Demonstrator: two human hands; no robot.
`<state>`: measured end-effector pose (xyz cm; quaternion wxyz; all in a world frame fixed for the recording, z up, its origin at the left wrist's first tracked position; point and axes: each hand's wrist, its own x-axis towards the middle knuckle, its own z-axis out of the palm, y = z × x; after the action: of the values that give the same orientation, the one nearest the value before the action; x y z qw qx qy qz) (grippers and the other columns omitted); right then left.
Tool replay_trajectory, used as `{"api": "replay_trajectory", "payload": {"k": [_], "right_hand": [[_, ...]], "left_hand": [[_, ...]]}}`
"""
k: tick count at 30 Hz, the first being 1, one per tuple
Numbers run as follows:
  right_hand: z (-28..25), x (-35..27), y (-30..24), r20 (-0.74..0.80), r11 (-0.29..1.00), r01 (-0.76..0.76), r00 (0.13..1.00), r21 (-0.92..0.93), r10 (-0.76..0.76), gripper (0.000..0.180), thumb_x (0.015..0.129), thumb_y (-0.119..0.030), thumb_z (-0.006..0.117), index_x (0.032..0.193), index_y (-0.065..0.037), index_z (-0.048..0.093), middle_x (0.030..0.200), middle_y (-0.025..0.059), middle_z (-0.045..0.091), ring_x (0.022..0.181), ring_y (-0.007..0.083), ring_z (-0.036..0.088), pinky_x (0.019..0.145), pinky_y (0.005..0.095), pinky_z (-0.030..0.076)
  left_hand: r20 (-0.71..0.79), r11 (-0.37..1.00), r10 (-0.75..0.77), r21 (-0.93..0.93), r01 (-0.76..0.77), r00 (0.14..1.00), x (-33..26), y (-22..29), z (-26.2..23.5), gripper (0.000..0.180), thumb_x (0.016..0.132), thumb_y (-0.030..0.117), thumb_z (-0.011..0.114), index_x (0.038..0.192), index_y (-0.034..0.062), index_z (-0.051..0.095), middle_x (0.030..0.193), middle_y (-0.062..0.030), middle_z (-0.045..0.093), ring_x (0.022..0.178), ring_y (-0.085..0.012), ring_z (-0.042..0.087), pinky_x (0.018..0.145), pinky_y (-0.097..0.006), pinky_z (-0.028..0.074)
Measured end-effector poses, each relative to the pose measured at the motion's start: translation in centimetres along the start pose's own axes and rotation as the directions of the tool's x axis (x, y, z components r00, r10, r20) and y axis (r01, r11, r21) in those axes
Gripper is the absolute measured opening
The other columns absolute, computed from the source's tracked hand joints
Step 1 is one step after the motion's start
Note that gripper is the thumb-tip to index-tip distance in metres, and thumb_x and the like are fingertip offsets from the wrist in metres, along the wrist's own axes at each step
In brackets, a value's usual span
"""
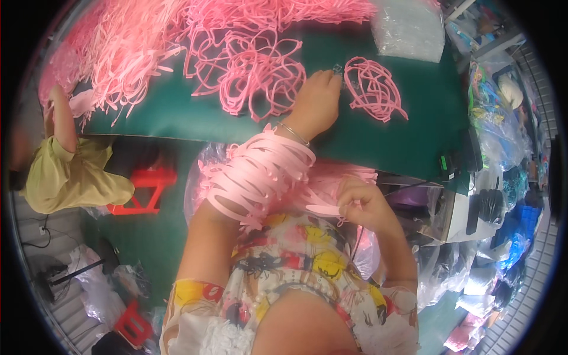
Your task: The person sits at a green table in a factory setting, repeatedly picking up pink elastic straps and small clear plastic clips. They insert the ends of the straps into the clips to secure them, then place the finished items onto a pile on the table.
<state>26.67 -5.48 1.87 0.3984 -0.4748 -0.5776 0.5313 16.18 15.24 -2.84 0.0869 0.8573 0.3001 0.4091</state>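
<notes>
My left hand (317, 102) reaches over the green table (236, 131), with its fingers curled down beside a small clear piece (337, 68). Its fingertips are hidden, so what they grip does not show. Around my left forearm sits a thick row of pale pink plastic bands (260, 176), like hair hoops. Near my waist, the fingers of my right hand (362, 204) are bent together at the end of a flat pink band (322, 209). More pink bands (340, 176) lie bunched between that hand and the table edge.
A tangle of pink loops (251, 77) and a smaller cluster (376, 89) lie on the table. Behind them are a large pink heap (136, 53) and a clear-wrapped bundle (408, 29). A person in yellow (71, 177) is at the left, by a red stool (145, 189). Bags crowd the right.
</notes>
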Motion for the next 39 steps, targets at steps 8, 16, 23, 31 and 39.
{"api": "replay_trajectory", "payload": {"k": [8, 16, 23, 31, 39], "right_hand": [[-0.2, 0.2, 0.5, 0.019, 1.000, 0.006, 1.000, -0.021, -0.005, 0.001, 0.068, -0.004, 0.064, 0.069, -0.005, 0.064, 0.069, 0.0010, 0.056, 0.075, 0.0157, 0.049, 0.067, 0.0297, 0.039], [0.3, 0.4, 0.5, 0.015, 0.994, 0.091, 0.996, -0.057, -0.091, 0.001, 0.069, -0.005, 0.063, 0.068, -0.005, 0.063, 0.068, 0.0020, 0.055, 0.074, 0.0170, 0.049, 0.067, 0.0305, 0.039], [0.3, 0.1, 0.2, 0.022, 0.996, 0.065, 0.998, -0.061, -0.064, 0.002, 0.068, -0.005, 0.064, 0.068, -0.005, 0.062, 0.070, 0.0027, 0.056, 0.075, 0.0178, 0.050, 0.067, 0.0310, 0.039], [0.3, 0.6, -1.3, -0.011, 0.991, 0.082, 0.996, -0.103, -0.083, 0.004, 0.067, -0.005, 0.064, 0.069, -0.005, 0.061, 0.069, 0.0029, 0.055, 0.075, 0.0184, 0.050, 0.069, 0.0317, 0.040], [0.4, 1.9, -2.6, 0.018, 0.948, 0.175, 0.984, -0.265, -0.177, 0.007, 0.063, -0.007, 0.065, 0.068, -0.008, 0.061, 0.066, 0.0022, 0.050, 0.072, 0.0204, 0.048, 0.073, 0.0331, 0.038]], "left_hand": [[0.224, 0.998, 0.003, 0.067, -0.019, 0.975, -0.7, -0.5, 0.1, 0.025, 0.078, 0.005, 0.057, 0.103, 0.0035, 0.062, 0.107, -0.0125, 0.062, 0.106, -0.0310, 0.057, 0.089, -0.041, 0.044], [0.238, 0.989, 0.094, 0.089, -0.118, 0.967, -3.6, 1.3, -3.4, 0.017, 0.072, 0.007, 0.060, 0.087, 0.0079, 0.067, 0.093, -0.0052, 0.065, 0.088, -0.0237, 0.059, 0.078, -0.036, 0.043], [0.137, 0.993, 0.047, -0.113, -0.032, 0.989, -3.9, 1.7, -4.3, 0.018, 0.075, 0.002, 0.061, 0.092, 0.0047, 0.066, 0.094, -0.0103, 0.065, 0.082, -0.0286, 0.061, 0.073, -0.035, 0.047], [0.813, -0.279, -0.282, -0.577, 0.768, 0.509, -4.5, 3.6, -9.1, 0.020, 0.092, 0.003, 0.055, 0.109, -0.0056, 0.060, 0.096, -0.0075, 0.063, 0.081, -0.0128, 0.060, 0.072, -0.024, 0.050], [0.773, 0.015, -0.258, -0.596, 0.803, 0.579, -7.5, 6.5, -12.1, 0.017, 0.088, 0.001, 0.058, 0.104, -0.0046, 0.063, 0.093, -0.0075, 0.065, 0.084, -0.0132, 0.061, 0.075, -0.025, 0.049]]}}
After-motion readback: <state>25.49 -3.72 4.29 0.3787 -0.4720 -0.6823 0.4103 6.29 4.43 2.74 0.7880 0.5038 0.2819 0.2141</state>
